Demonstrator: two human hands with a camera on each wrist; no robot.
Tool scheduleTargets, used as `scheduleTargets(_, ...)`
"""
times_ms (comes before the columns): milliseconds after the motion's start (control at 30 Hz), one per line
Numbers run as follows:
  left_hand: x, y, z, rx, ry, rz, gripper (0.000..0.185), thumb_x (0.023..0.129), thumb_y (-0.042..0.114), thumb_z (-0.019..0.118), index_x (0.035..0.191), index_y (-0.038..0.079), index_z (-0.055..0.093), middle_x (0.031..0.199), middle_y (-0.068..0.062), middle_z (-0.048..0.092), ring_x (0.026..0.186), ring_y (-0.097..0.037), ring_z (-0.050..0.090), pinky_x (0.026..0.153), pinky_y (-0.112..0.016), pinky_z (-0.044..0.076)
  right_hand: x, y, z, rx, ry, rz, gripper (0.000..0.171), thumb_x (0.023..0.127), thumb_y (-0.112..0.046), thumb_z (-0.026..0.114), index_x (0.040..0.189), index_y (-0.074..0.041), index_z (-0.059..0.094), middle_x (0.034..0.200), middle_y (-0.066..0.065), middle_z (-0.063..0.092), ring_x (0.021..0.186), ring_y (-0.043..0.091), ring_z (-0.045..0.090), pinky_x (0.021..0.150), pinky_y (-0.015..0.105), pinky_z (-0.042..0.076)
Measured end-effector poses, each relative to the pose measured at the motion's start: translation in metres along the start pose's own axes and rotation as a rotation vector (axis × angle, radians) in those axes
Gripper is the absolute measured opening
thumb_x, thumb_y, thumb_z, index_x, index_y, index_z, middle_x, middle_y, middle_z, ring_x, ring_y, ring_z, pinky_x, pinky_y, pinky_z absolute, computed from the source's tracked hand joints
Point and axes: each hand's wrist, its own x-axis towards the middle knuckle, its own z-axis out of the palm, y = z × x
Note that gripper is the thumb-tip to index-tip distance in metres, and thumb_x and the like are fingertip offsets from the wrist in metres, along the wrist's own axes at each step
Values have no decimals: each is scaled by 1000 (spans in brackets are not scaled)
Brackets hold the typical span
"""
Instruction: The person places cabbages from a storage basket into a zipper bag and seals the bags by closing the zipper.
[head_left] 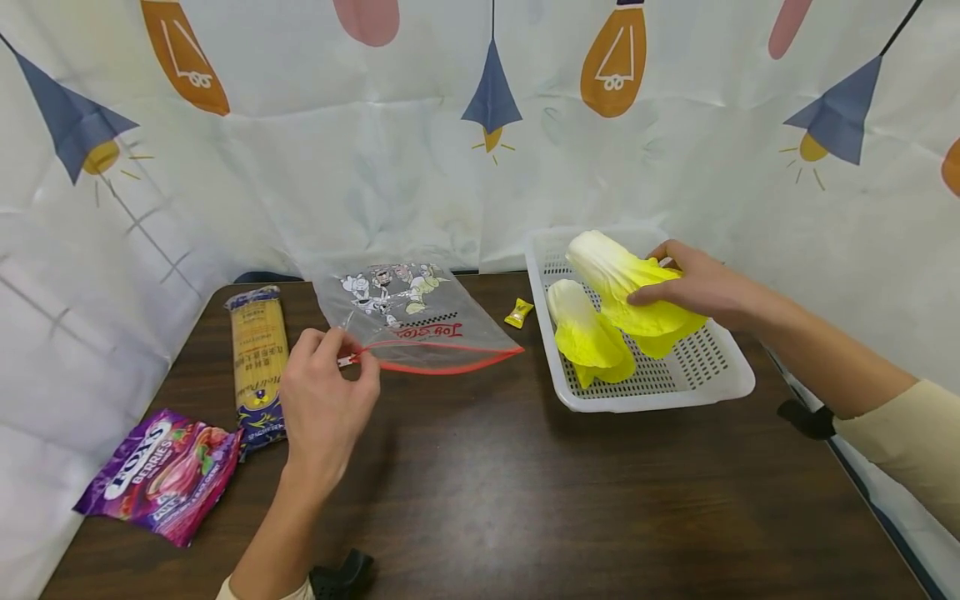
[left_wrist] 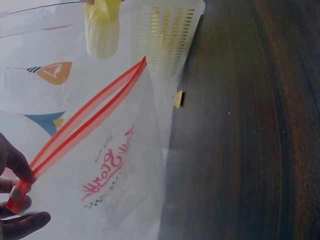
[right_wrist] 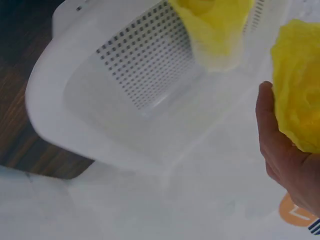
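Note:
My left hand (head_left: 330, 400) pinches the left end of the red zip edge on a clear zip bag (head_left: 420, 321) with printed cartoon figures. In the left wrist view the bag's red-edged mouth (left_wrist: 90, 117) shows a narrow gap between its two strips. On the right, my right hand (head_left: 701, 283) grips a yellow and white cabbage leaf (head_left: 622, 283), raised over a white plastic basket (head_left: 645, 404). A second cabbage leaf (head_left: 588, 337) lies inside the basket. The right wrist view shows fingers (right_wrist: 267, 110) along the side of the held leaf (right_wrist: 302, 90).
A small yellow wrapped candy (head_left: 519, 313) lies between bag and basket. At the left are a pack of noodles (head_left: 258, 358) and a purple Fox's Berries candy bag (head_left: 165, 475). A patterned white cloth (head_left: 420, 183) hangs behind the dark wooden table (head_left: 555, 508).

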Motion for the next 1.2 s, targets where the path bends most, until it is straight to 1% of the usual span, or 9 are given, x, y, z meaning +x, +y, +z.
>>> scheduleTargets(200, 2, 1, -1, -27, 5, -12, 11, 87, 11, 72, 86, 0, 68, 90, -15, 59, 83, -31, 61, 72, -46, 50, -19, -13, 9, 33, 25, -68, 75, 94, -40, 75, 152, -13, 36, 130, 21, 55, 83, 25, 70, 73, 36, 61)
scheduleTargets(367, 3, 0, -4, -50, 17, -15, 10, 87, 10, 73, 86, 0, 70, 88, -14, 61, 81, -30, 61, 71, -44, 50, -32, -23, 25, 38, 53, -137, 68, 91, -41, 78, 149, -27, 45, 133, 16, 55, 87, 27, 68, 76, 35, 57)
scheduleTargets(533, 4, 1, -5, -59, 33, -4, 11, 88, 11, 74, 85, 0, 71, 84, -14, 65, 77, -30, 62, 71, -43, 50, -43, -29, 45, 32, 66, -234, 61, 90, -41, 80, 144, -34, 52, 130, 10, 58, 93, 28, 66, 77, 36, 57)
scheduleTargets(667, 5, 1, -5, -59, 37, 1, 12, 88, 13, 74, 86, 1, 72, 84, -15, 68, 76, -30, 63, 70, -43, 50, -48, -32, 65, 22, 87, -303, 57, 87, -40, 83, 139, -37, 59, 126, 6, 62, 99, 28, 63, 76, 37, 57)
scheduleTargets(800, 4, 3, -5, -64, 39, -9, 14, 90, 14, 73, 87, 1, 71, 87, -15, 69, 80, -30, 62, 73, -44, 51, -51, -36, 90, 6, 67, -363, 59, 84, -40, 85, 138, -40, 60, 123, 5, 66, 101, 26, 62, 75, 37, 57)
scheduleTargets(933, 4, 5, -7, -74, 49, -12, 13, 90, 13, 72, 87, 0, 71, 88, -16, 68, 83, -31, 62, 75, -44, 51, -55, -41, 114, -41, 59, -434, 60, 82, -43, 86, 136, -46, 61, 124, -4, 69, 100, 21, 62, 77, 36, 55)
scheduleTargets(1000, 4, 6, -7, -79, 57, -6, 13, 90, 13, 72, 87, 0, 71, 88, -16, 68, 83, -31, 61, 75, -45, 51, -55, -44, 125, -50, 60, -473, 61, 82, -41, 87, 137, -47, 61, 129, -9, 69, 101, 19, 62, 79, 36, 55)
scheduleTargets(1100, 3, 7, -9, -73, 60, 0, 13, 90, 13, 71, 87, 0, 70, 88, -17, 68, 83, -32, 61, 74, -45, 50, -55, -46, 138, -35, 55, -520, 64, 82, -34, 88, 139, -44, 61, 134, -14, 67, 101, 15, 62, 81, 35, 56)
scheduleTargets(1200, 2, 9, -10, -65, 57, 1, 12, 89, 13, 71, 87, 0, 70, 87, -16, 68, 82, -31, 61, 74, -45, 50, -56, -48, 149, -44, 63, -567, 65, 82, -28, 88, 141, -38, 62, 138, -14, 66, 111, 13, 64, 89, 38, 57)
